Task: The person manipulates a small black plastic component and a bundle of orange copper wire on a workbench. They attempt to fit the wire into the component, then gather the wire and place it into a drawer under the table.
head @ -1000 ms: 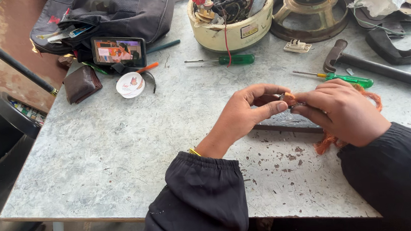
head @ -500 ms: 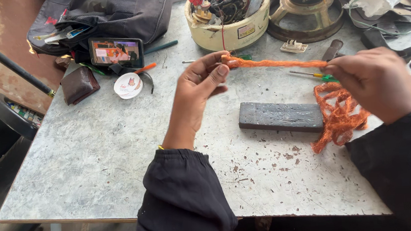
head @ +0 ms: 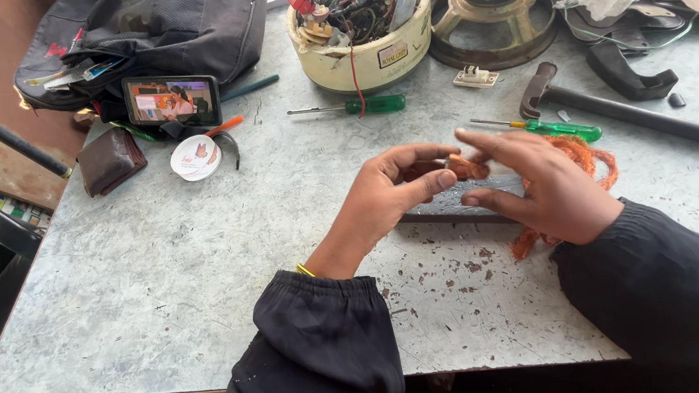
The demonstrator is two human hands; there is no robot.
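While both hands meet over the middle of the grey desk (head: 163, 280), the left hand (head: 391, 193) pinches the end of an orange cord (head: 469, 167) between thumb and forefinger, its grip closed on that end. The right hand (head: 547, 188) is just beside it, fingers stretched out and spread, touching the same bit of cord from the other side; whether its grip truly clamps the cord I cannot tell, since the fingertips overlap. Behind and under the right hand, the remaining cord lies in a loose tangled heap, showing above the knuckles and below the wrist. A dark flat bar (head: 460, 204) lies on the desk directly beneath the hands. Both arms wear dark sleeves, and a thin yellow band (head: 304, 270) shows at the left wrist.

Farther back lie a green-handled screwdriver (head: 358, 105) and a second, smaller one (head: 550, 128), near a hammer (head: 612, 110) with a dark handle. A cream tub (head: 367, 56) full of wires and small parts stands at the back, next to a round speaker frame (head: 494, 19). To the left sit a phone (head: 172, 100) with a lit screen, propped against a black bag (head: 158, 28), a brown wallet (head: 110, 161) and a small round white lid (head: 195, 158).
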